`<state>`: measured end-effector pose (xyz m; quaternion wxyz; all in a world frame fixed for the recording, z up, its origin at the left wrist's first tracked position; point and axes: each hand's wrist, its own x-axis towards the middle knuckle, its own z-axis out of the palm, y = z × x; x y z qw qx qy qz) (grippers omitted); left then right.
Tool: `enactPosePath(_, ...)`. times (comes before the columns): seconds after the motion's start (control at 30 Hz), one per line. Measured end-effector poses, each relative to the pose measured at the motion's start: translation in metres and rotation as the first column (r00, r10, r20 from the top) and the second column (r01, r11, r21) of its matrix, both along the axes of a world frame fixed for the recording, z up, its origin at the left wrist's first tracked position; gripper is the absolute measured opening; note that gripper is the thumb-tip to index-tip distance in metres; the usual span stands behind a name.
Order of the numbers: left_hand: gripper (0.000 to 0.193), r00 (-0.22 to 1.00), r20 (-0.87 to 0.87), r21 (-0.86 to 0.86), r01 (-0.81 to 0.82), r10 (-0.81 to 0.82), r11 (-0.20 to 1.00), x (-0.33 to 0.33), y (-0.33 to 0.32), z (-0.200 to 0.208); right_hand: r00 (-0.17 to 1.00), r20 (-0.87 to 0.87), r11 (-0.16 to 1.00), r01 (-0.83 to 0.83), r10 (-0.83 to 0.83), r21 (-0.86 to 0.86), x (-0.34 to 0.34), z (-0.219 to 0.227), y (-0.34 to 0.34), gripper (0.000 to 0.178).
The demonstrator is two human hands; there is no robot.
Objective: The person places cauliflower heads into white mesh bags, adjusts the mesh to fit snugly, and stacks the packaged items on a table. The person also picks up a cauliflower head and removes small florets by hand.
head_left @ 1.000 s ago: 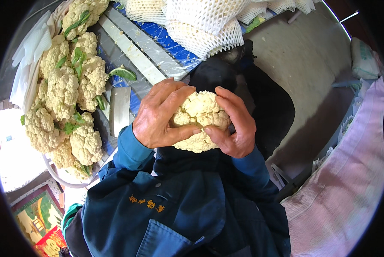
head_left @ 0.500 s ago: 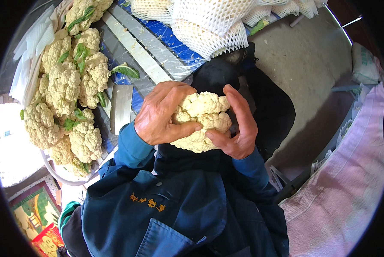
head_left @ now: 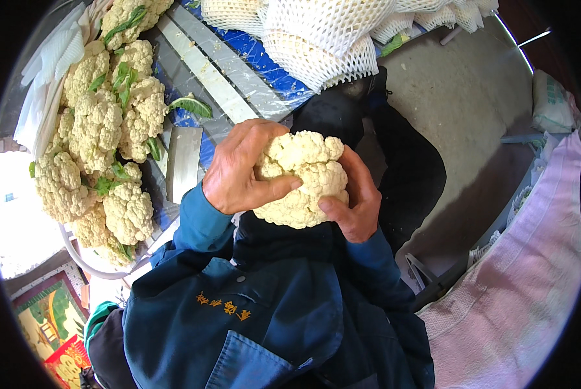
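Observation:
A pale cream cauliflower head (head_left: 303, 178) is held over my lap between both hands. My left hand (head_left: 245, 168) grips its left side, the thumb lying across the top of the florets. From the right, my right hand (head_left: 355, 201) closes on it with the thumb on the near florets and the fingers wrapped round the far side. The underside of the head is hidden. On the table to the left, a wide metal blade (head_left: 185, 162) lies flat beside a loose green leaf (head_left: 191, 106).
Several cauliflower heads (head_left: 96, 133) with bits of leaf are heaped on the left of the table. White foam net sleeves (head_left: 320, 42) are piled at the far edge. A pinkish woven cloth (head_left: 511, 279) spreads along the right, near a stuffed sack (head_left: 553, 100).
My right hand has moved in from the left-leaning spread to wrap closer round the cauliflower's right side. The head has shifted slightly left and turned a little in my hands.

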<state>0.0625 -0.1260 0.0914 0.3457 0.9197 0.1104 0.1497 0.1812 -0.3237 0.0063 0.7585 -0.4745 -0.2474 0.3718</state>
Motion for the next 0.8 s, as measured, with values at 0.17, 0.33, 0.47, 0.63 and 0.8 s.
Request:
enactPosePath(0.17, 0.062, 0.991, -0.089, -0.201, -0.114, 0.097, 0.973, -0.001, 0.011, -0.006, 0.999, -0.035, 0.996, 0.038, -0.041, -0.083, 0.0, 0.004, -0.002, 0.07)
enactPosePath(0.33, 0.059, 0.98, -0.089, -0.221, -0.192, 0.176, 0.956, 0.001, 0.004, -0.004, 0.847, 0.482, 0.969, 0.248, -0.225, 0.016, 0.011, 0.004, 0.004, 0.044)
enactPosePath(0.47, 0.061, 0.996, -0.008, -0.03, -0.085, 0.085, 0.996, 0.003, -0.005, -0.001, 0.629, 0.743, 0.957, 0.287, -0.227, 0.05, 0.027, 0.031, 0.007, 0.028)
enactPosePath(0.63, 0.065, 1.0, 0.027, 0.11, 0.004, -0.007, 0.994, 0.008, -0.014, 0.002, 0.623, 0.782, 0.994, 0.082, 0.001, -0.066, 0.051, 0.058, 0.004, 0.024)
enactPosePath(0.8, 0.066, 0.999, 0.041, 0.163, 0.029, -0.036, 0.986, 0.012, -0.019, 0.005, 0.582, 0.797, 0.986, -0.077, 0.163, -0.146, 0.063, 0.071, 0.007, 0.022)
